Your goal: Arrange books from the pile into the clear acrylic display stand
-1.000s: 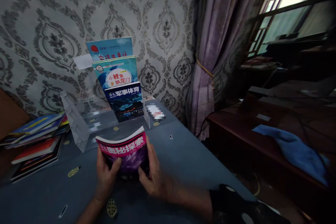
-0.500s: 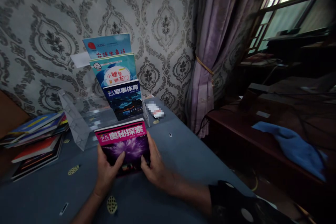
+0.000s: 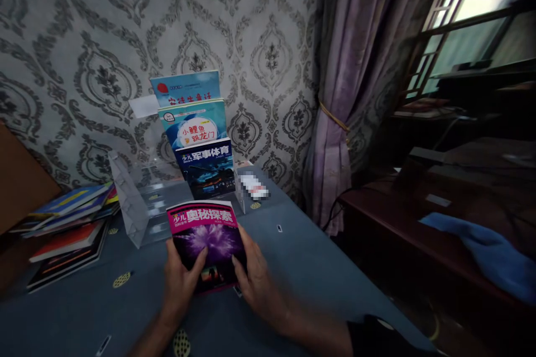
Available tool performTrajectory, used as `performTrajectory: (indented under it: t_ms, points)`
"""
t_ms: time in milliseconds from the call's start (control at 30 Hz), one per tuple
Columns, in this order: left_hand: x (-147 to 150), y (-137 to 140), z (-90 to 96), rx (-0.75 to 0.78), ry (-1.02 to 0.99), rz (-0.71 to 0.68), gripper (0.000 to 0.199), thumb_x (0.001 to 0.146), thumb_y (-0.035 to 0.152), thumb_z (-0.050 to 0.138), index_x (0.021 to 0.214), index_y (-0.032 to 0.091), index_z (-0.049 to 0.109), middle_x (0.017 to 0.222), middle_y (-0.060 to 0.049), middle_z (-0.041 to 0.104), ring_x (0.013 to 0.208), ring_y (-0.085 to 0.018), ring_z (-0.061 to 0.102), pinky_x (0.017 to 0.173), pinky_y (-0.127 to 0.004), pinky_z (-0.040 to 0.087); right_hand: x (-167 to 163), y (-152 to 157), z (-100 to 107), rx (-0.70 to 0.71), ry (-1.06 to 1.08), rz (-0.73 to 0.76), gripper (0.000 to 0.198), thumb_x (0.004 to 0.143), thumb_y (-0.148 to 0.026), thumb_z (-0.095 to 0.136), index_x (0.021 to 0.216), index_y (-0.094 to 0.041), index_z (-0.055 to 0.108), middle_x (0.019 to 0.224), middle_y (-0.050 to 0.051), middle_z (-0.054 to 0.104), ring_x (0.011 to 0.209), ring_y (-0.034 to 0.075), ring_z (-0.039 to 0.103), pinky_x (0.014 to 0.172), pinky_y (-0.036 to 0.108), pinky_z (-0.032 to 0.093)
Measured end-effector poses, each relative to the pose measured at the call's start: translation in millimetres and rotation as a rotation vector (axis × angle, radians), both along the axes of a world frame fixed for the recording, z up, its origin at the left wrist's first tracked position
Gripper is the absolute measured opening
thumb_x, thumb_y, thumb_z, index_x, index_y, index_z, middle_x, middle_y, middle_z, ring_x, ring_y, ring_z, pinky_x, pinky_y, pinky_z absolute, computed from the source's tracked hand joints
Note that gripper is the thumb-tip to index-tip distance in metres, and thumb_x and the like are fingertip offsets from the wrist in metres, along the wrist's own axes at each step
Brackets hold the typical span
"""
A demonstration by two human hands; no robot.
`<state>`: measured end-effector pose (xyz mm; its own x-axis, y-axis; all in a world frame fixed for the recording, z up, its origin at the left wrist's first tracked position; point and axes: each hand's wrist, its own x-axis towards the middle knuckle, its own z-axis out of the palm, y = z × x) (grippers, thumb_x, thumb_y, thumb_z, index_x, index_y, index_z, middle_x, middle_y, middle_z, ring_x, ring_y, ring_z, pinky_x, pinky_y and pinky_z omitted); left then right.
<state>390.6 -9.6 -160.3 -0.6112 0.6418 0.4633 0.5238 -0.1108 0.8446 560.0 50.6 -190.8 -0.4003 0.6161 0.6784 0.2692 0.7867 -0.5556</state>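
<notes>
Between my hands is a book [image 3: 211,240] with a magenta title band and a purple burst on its cover, tilted towards me above the table. My left hand [image 3: 181,279] grips its left edge, thumb on the cover. On its right edge, my right hand [image 3: 254,270] is closed the same way. Behind it stands a clear tiered rack [image 3: 136,206]. Three books rise in steps along the rack's right side: a dark blue one [image 3: 207,170] in front, a teal one [image 3: 170,122] in the middle and a light blue one [image 3: 188,85] at the back.
A loose pile of books [image 3: 69,240] lies on the left of the blue-grey tablecloth [image 3: 301,284], beside a brown board [image 3: 25,178]. A blurred-out white item [image 3: 253,185] lies right of the rack. Patterned wall and purple curtain [image 3: 335,95] stand behind; a blue cloth [image 3: 481,251] hangs at right.
The view has shifted, so everything sits a little lower and further right. The book remains in both hands and is tipped slightly more upright. The books in the rack look unchanged.
</notes>
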Motion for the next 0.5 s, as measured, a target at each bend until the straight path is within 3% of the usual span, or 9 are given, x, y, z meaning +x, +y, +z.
performTrajectory:
  t_ms: [200, 333, 500]
  points:
    - [-1.1, -1.6, -7.3, -0.075, 0.050, 0.077, 0.053, 0.072, 0.062, 0.071, 0.101, 0.023, 0.047, 0.077, -0.004, 0.069, 0.065, -0.031, 0.070, 0.053, -0.038, 0.053, -1.9, 7.8, -2.3, 0.006, 0.043, -0.052, 0.057, 0.101, -0.023, 0.042, 0.157, -0.026, 0.029, 0.144, 0.011, 0.058, 0.131, 0.028, 0.057, 0.107, 0.051, 0.050]
    - [-6.8, -1.7, -9.5, -0.070, 0.168, 0.011, 0.042, 0.080, 0.055, 0.065, 0.101, 0.023, 0.047, 0.074, -0.005, 0.071, 0.060, -0.029, 0.071, 0.050, -0.036, 0.053, 0.8, 13.2, 5.6, -0.020, 0.079, -0.020, 0.055, 0.101, -0.025, 0.045, 0.154, -0.023, 0.032, 0.142, 0.010, 0.060, 0.128, 0.025, 0.060, 0.104, 0.040, 0.054]
    - [-10.6, -4.1, -16.2, 0.011, 0.285, -0.013, 0.033, 0.082, 0.047, 0.064, 0.099, 0.023, 0.051, 0.075, -0.007, 0.072, 0.062, -0.029, 0.071, 0.053, -0.036, 0.055, 4.2, 15.5, 9.8, 0.003, 0.106, -0.059, 0.052, 0.101, -0.027, 0.044, 0.153, -0.024, 0.035, 0.140, 0.010, 0.062, 0.124, 0.025, 0.063, 0.101, 0.040, 0.056]
